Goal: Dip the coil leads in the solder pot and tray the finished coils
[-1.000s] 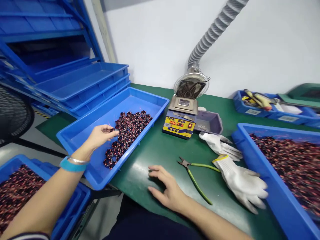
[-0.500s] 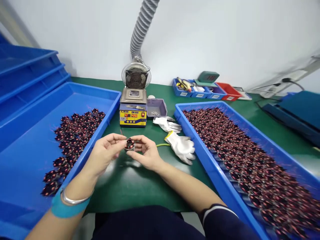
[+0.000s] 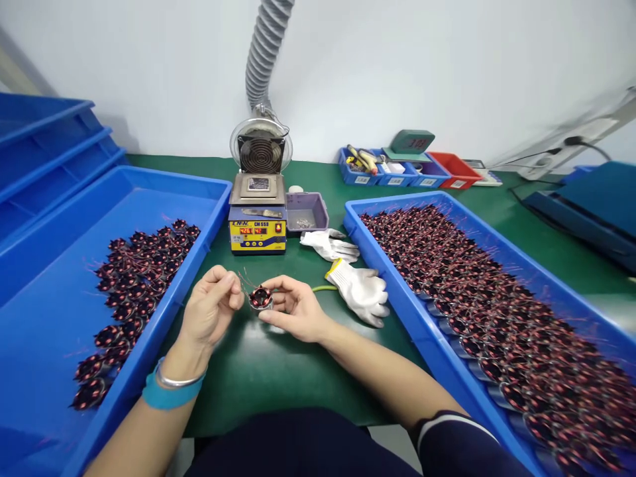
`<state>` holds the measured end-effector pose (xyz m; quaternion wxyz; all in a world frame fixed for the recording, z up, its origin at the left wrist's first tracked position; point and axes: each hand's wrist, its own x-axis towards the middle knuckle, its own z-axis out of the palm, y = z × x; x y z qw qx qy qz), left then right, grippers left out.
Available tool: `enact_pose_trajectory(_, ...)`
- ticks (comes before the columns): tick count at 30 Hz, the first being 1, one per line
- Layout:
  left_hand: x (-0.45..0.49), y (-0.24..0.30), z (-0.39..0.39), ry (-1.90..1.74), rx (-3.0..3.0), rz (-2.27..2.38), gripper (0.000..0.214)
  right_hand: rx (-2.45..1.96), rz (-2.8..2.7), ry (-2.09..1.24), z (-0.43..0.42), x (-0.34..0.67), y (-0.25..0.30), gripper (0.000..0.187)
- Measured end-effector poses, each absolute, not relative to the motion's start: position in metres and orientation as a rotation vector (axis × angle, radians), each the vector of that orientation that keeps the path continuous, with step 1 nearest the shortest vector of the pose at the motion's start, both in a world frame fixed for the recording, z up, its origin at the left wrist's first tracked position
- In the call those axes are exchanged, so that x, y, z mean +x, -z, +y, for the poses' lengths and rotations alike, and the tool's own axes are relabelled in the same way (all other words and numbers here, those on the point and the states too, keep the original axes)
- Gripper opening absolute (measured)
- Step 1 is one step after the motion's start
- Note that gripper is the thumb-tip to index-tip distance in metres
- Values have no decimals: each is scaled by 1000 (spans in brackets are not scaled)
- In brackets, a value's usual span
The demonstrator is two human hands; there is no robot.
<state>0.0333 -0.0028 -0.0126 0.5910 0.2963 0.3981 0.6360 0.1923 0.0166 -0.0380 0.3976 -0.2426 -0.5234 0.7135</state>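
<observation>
A small motor stator (image 3: 261,298) with black-tipped teeth, copper windings and a metal ring sits between the thumb and fingers of my right hand (image 3: 298,310). It is held above the green bench, windings facing up. Thin reddish wires (image 3: 245,279) rise from its left side. My left hand (image 3: 211,301) is closed beside it, thumb and index finger pinched at those wires; the exact grip point is too fine to see. Behind the hands stands a yellow and purple solder pot (image 3: 257,228) with a lit display and a square of molten metal on top.
A blue tray (image 3: 218,205) at left holds a cluster of stators; another blue tray (image 3: 422,324) at right holds rows of them. White gloves (image 3: 360,291) lie between. Further back are a purple bin (image 3: 318,209), small tool bins (image 3: 360,175) and an exhaust hose (image 3: 268,53).
My left hand has moved off the stator's rim, slightly left, and now pinches by the wires. My right hand keeps hold of the stator, whose wires are more visible. The view has shifted slightly.
</observation>
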Motion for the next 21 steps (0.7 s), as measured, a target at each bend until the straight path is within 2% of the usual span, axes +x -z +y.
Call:
enact_pose_trajectory(6, 23, 29, -1, -1663, 607, 948, 26, -623, -1334, -1820, 19, 194, 40, 41)
enact_pose_trajectory(11, 29, 52, -4, -1629, 630, 1095, 24, -649, -1306, -1757, 39, 196, 32, 41)
enact_pose_trajectory(14, 38, 63, -5, -1511, 747, 1248, 23, -769, -1384, -1579, 82, 196, 11, 35)
enact_pose_trajectory(18, 48, 72, -6, -1304, 965, 1355, 22, -1052, -1533, -1184, 166, 186, -29, 19)
enact_pose_trajectory(21, 50, 77, -7, -1227, 1049, 1334, 20, -1272, -1681, -849, 223, 170, -52, 30)
